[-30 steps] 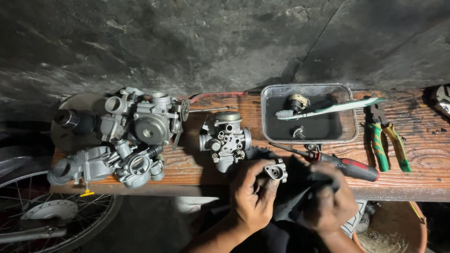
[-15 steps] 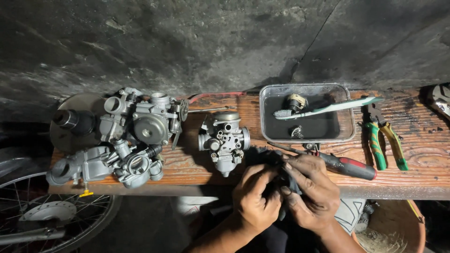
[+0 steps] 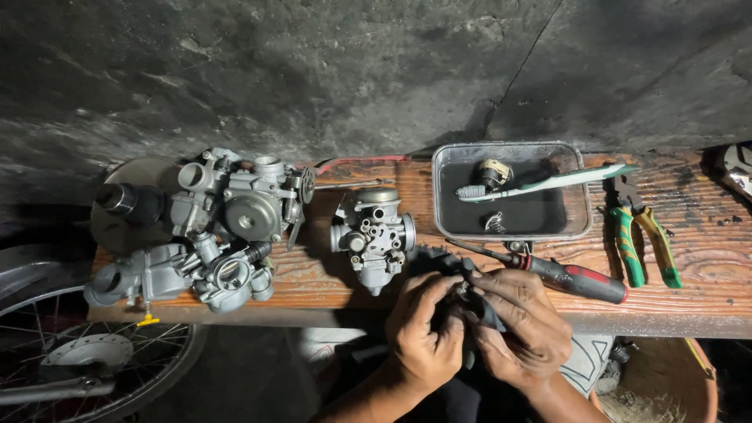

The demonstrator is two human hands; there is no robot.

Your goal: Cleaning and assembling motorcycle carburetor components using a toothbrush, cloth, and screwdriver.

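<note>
Mostly hidden — small dark part (image 3: 462, 291) clasped between both hands.

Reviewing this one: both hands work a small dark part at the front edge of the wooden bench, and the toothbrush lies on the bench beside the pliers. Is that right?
Not quite. The head view shows the toothbrush lying across the metal tray, bristles over the dark liquid, not on the wooden bench beside the pliers. The rest holds: the left hand and right hand work a small dark part at the front edge.
</note>
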